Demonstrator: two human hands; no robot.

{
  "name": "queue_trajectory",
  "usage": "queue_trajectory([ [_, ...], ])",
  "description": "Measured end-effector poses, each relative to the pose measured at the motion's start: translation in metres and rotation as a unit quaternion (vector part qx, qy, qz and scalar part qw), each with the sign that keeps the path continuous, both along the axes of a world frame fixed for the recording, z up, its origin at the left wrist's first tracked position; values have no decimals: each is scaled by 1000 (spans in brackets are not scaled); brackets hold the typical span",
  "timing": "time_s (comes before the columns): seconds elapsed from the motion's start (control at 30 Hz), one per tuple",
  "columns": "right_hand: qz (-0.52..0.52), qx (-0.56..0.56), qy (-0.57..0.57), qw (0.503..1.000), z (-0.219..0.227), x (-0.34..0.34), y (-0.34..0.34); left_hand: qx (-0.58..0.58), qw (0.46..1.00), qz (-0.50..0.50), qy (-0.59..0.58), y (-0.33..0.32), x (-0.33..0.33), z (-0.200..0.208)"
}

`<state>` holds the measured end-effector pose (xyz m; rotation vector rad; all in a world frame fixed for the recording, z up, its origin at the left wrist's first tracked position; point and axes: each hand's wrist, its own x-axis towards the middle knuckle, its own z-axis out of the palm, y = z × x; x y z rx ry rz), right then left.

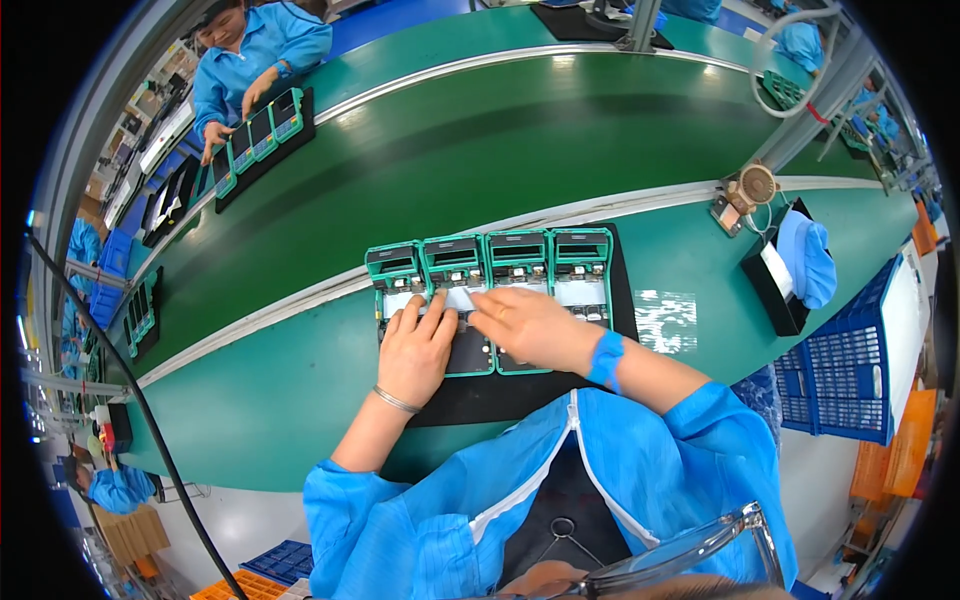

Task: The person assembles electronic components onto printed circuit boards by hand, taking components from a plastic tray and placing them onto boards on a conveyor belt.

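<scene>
A busy workroom is shown, and a long, shiny, dark green moving belt (420,140) is set beyond a smooth, curved, light green worktop (270,400). On this worktop a flat black mat (480,402) is laid, and on it four open, box-shaped gadgets with bright green plastic edges (580,262) are lined up side by side. Inside them, white strips (580,293) and small metal and black parts can be seen. The second gadget from the left is being worked on with both bare hands. The left hand (410,355) is laid over the two gadgets on the left; its fingers (433,318) are bent down and a little apart, with the tips at the white strip of the second one. The right hand (535,325) is reached in from the other side, its fingers (492,308) kept close together and pointed at the same strip. Whether anything is pinched by either hand cannot be made out, as the tips are partly hidden. A thin silver metal bracelet (397,401) is worn on the left wrist, and a bright blue band (605,358) on the right. To the right of the mat, a shiny see-through sheet (667,321) is laid flat. Farther right, a small round tan fan (755,186) is stood near a black box (785,300), on which a soft blue cap (808,258) is rested.
</scene>
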<state>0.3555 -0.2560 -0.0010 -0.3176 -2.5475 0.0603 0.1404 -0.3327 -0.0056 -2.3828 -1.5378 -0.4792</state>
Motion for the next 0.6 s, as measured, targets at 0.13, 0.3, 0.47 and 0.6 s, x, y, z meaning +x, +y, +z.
queue_trajectory([
  [0.13,-82,-1,101,991,25,86,0,4,999,10,33,-3,2,5],
  [0.3,-244,-67,114,961,10,203,-24,30,999,-33,-27,-1,36,18],
  [0.47,-276,-120,126,945,-21,234,-47,-53,944,-303,-119,12,140,18],
  [0.6,-261,-145,138,945,-29,240,-50,-81,919,-378,-69,26,197,-14],
])
